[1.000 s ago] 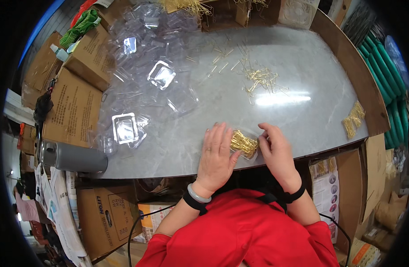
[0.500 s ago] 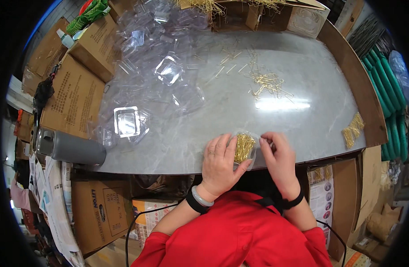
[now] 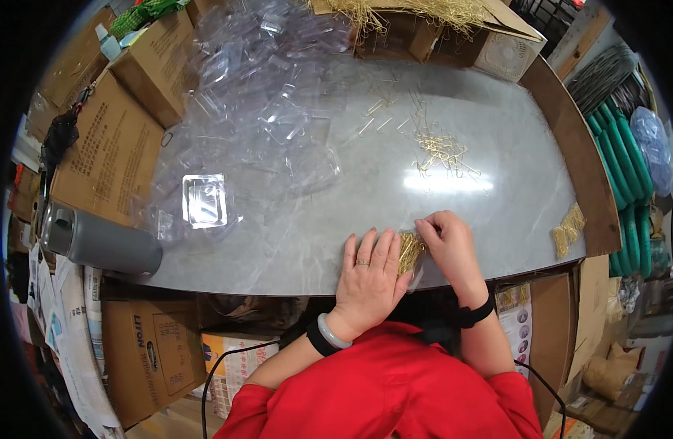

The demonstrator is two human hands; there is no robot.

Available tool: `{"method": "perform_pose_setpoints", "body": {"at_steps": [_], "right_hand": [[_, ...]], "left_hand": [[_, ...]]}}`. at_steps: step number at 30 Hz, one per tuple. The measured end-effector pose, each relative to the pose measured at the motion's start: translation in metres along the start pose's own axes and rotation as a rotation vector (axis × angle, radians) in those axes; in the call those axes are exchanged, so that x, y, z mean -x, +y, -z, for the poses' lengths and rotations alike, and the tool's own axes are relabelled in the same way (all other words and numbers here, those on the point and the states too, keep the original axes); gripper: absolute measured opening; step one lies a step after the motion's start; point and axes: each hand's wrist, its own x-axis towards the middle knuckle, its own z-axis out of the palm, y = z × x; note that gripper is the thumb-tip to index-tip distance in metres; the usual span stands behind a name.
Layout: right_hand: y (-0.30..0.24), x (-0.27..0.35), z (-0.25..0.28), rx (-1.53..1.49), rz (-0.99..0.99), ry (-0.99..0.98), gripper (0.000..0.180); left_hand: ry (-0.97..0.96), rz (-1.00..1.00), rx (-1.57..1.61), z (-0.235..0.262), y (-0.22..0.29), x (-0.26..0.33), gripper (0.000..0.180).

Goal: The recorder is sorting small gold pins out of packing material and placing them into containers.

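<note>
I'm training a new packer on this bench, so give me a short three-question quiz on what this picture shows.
1. True or false: both hands rest on the bundle of gold pins at the table's near edge.
2. What lies left of the left hand? A) grey flask B) red bucket C) scissors
3. Fill in: loose gold pins lie scattered on the table ____ the right hand.

Key: 1 true; 2 A; 3 beyond

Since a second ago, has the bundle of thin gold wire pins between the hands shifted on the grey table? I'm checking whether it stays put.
Cannot tell: the bundle of gold wire pins sits near the table's front edge throughout; the camera moved.
</note>
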Motion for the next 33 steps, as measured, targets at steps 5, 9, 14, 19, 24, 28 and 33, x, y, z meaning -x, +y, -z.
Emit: {"method": "perform_pose_setpoints", "body": {"at_steps": [5,9,14,19,24,28,33], "right_hand": [[-0.009,0.0,0.009,0.146,-0.025,-0.058,0.024],[-0.004,0.002,0.007,-0.02,-0.045,-0.051,0.024],[-0.004,0.011,0.009,-0.029,0.041,0.059,0.015],[0.002,0.033,0.009,0.065,0.29,0.042,0.016],[0.001,0.04,0.012,0.249,0.441,-0.052,0.041],[0.005,0.052,0.013,0.359,0.479,-0.146,0.051],[0.009,0.058,0.006,0.416,0.501,-0.112,0.055]], "left_hand": [[0.002,0.014,0.051,0.0,-0.001,0.001,0.061],[0.044,-0.09,0.057,-0.001,-0.002,0.0,0.054],[0.012,-0.093,0.08,-0.001,-0.001,0.0,0.05],[0.021,-0.093,0.115,-0.003,-0.002,0.002,0.05],[0.03,-0.088,0.125,-0.003,-0.003,0.003,0.048],[0.052,-0.101,0.158,-0.002,-0.004,0.003,0.044],[0.068,-0.103,0.207,0.0,-0.008,0.004,0.042]]}}
